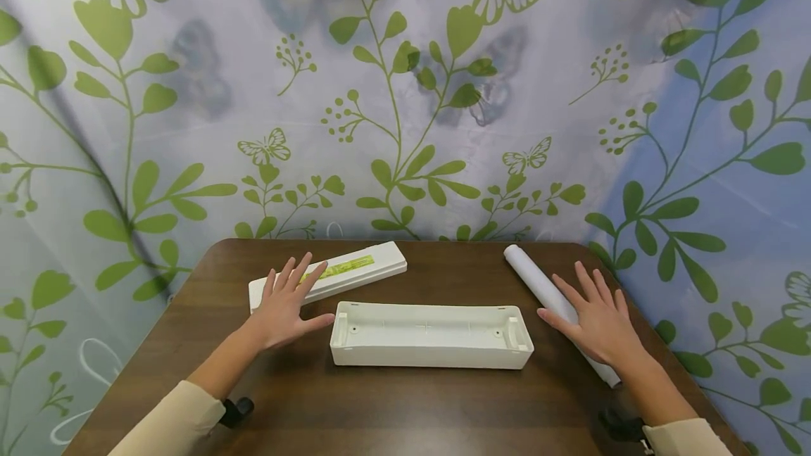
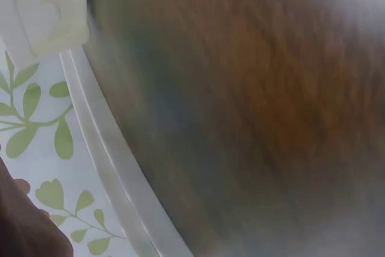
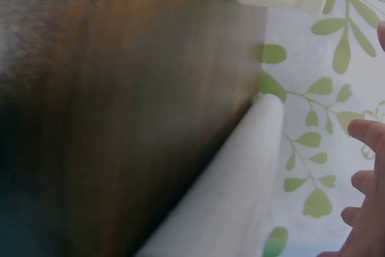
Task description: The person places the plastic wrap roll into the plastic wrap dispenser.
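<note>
White plastic, the long open tray lies hollow side up in the middle of my worktop, with nothing inside but its moulded ribs. Behind it to the left lies the flat lid with a yellow-green label; to the right a white roll runs slantwise close to the worktop's right edge. Bare wood lies between the tray and me. My left hand hovers with fingers spread over the lid's near end, gripping nothing. My right hand is likewise flat and spread above the roll, holding nothing.
</note>
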Motion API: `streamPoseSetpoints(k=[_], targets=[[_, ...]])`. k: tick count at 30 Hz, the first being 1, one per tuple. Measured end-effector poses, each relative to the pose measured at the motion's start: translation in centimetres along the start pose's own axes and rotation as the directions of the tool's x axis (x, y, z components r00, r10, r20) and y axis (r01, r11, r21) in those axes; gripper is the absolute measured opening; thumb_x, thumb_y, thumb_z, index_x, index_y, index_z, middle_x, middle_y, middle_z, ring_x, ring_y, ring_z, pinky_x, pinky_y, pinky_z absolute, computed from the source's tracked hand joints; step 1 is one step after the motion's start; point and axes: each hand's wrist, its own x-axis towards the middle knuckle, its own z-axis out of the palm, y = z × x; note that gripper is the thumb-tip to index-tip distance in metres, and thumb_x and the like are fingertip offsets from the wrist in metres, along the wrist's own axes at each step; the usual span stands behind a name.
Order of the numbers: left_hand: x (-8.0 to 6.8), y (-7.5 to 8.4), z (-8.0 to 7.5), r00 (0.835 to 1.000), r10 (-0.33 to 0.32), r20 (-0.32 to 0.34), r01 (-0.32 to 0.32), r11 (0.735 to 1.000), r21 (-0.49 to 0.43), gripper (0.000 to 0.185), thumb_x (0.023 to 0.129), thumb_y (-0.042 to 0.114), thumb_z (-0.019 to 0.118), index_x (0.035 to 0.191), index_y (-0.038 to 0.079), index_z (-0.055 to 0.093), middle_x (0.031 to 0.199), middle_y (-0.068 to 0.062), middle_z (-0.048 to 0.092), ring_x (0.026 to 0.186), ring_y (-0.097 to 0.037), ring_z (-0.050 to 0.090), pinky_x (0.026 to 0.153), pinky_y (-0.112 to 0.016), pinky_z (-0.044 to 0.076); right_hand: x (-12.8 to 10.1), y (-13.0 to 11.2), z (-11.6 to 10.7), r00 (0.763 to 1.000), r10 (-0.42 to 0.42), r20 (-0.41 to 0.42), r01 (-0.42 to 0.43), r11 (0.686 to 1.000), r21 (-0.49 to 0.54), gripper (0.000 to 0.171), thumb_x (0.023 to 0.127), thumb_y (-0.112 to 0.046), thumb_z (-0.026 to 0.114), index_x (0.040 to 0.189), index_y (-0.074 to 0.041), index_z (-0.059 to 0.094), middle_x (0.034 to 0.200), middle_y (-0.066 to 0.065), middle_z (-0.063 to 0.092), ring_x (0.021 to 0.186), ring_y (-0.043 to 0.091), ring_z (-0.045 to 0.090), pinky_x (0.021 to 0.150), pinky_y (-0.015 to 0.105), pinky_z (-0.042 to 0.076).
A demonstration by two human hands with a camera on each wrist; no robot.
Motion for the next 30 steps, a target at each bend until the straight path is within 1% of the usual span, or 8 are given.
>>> streamPoseSetpoints(k=[4, 7, 10, 13, 18, 22, 27, 30], targets=[[-0.4, 0.7, 0.5, 1.0, 0.013, -0.003, -0.013, 0.998, -0.057, 0.097, 0.087, 0.066, 0.066, 0.164, 0.026, 0.022, 0.173, -0.011, 0.012, 0.157, -0.045, 0.011, 0.12, -0.074, 0.008, -0.6, 0.6, 0.6, 0.999, 0.002, -0.042, -0.001, 0.999, 0.034, 0.081, 0.094, -0.063, 0.061, 0.16, -0.023, 0.036, 0.172, 0.02, 0.009, 0.153, 0.055, 0.01, 0.103, 0.086, 0.016], [-0.6, 1.2, 0.7, 1.0, 0.021, 0.001, -0.021, 0.995, -0.1, 0.098, 0.087, 0.064, 0.067, 0.164, 0.026, 0.022, 0.173, -0.011, 0.014, 0.157, -0.046, 0.014, 0.118, -0.076, 0.013, -1.1, 0.9, 1.1, 0.998, 0.011, -0.057, -0.007, 0.998, 0.068, 0.078, 0.095, -0.06, 0.062, 0.159, -0.021, 0.039, 0.17, 0.023, 0.014, 0.149, 0.059, 0.017, 0.101, 0.085, 0.021], [-0.8, 1.6, 1.1, 0.999, 0.045, -0.001, -0.045, 0.987, -0.157, 0.1, 0.085, 0.062, 0.07, 0.164, 0.022, 0.023, 0.172, -0.013, 0.018, 0.155, -0.047, 0.019, 0.117, -0.076, 0.018, -1.7, 1.2, 1.5, 0.998, 0.03, -0.048, -0.025, 0.994, 0.106, 0.076, 0.096, -0.057, 0.062, 0.158, -0.018, 0.04, 0.169, 0.026, 0.015, 0.146, 0.062, 0.02, 0.1, 0.084, 0.024], [-0.9, 2.1, 1.5, 0.998, 0.066, 0.0, -0.064, 0.972, -0.227, 0.102, 0.084, 0.06, 0.072, 0.164, 0.02, 0.022, 0.169, -0.017, 0.022, 0.153, -0.049, 0.022, 0.117, -0.075, 0.021, -2.1, 1.5, 1.7, 0.998, 0.054, -0.031, -0.05, 0.989, 0.137, 0.076, 0.098, -0.055, 0.061, 0.159, -0.016, 0.039, 0.168, 0.028, 0.014, 0.145, 0.064, 0.021, 0.098, 0.084, 0.026], [-1.3, 2.8, 2.0, 0.998, 0.059, 0.029, -0.045, 0.934, -0.355, 0.103, 0.084, 0.055, 0.076, 0.165, 0.019, 0.021, 0.169, -0.018, 0.023, 0.155, -0.044, 0.021, 0.118, -0.073, 0.023, -2.3, 2.3, 1.8, 0.997, 0.072, 0.007, -0.072, 0.975, 0.21, 0.078, 0.097, -0.053, 0.064, 0.159, -0.014, 0.037, 0.166, 0.032, 0.016, 0.14, 0.067, 0.024, 0.094, 0.085, 0.029], [-1.4, 3.3, 2.1, 0.997, 0.049, 0.062, -0.017, 0.898, -0.44, 0.106, 0.082, 0.053, 0.08, 0.163, 0.014, 0.024, 0.168, -0.015, 0.026, 0.155, -0.04, 0.024, 0.12, -0.067, 0.026, -2.3, 2.8, 1.4, 0.995, 0.082, 0.055, -0.093, 0.962, 0.258, 0.08, 0.097, -0.051, 0.065, 0.158, -0.009, 0.038, 0.162, 0.036, 0.019, 0.137, 0.07, 0.024, 0.095, 0.084, 0.028], [-1.5, 3.6, 2.3, 0.994, 0.045, 0.097, 0.011, 0.858, -0.514, 0.109, 0.079, 0.05, 0.085, 0.162, 0.012, 0.025, 0.166, -0.011, 0.031, 0.154, -0.036, 0.028, 0.12, -0.065, 0.029, -2.3, 3.2, 1.0, 0.993, 0.083, 0.086, -0.102, 0.962, 0.253, 0.082, 0.094, -0.053, 0.069, 0.154, -0.005, 0.042, 0.155, 0.039, 0.03, 0.135, 0.065, 0.033, 0.096, 0.08, 0.033], [-1.5, 3.6, 2.5, 0.991, 0.054, 0.122, 0.025, 0.823, -0.567, 0.11, 0.079, 0.044, 0.087, 0.162, 0.01, 0.024, 0.165, -0.013, 0.032, 0.153, -0.038, 0.029, 0.12, -0.065, 0.028, -2.3, 3.7, 1.0, 0.992, 0.079, 0.098, -0.101, 0.966, 0.238, 0.084, 0.092, -0.053, 0.071, 0.153, -0.002, 0.044, 0.15, 0.039, 0.038, 0.131, 0.061, 0.039, 0.096, 0.076, 0.038]])
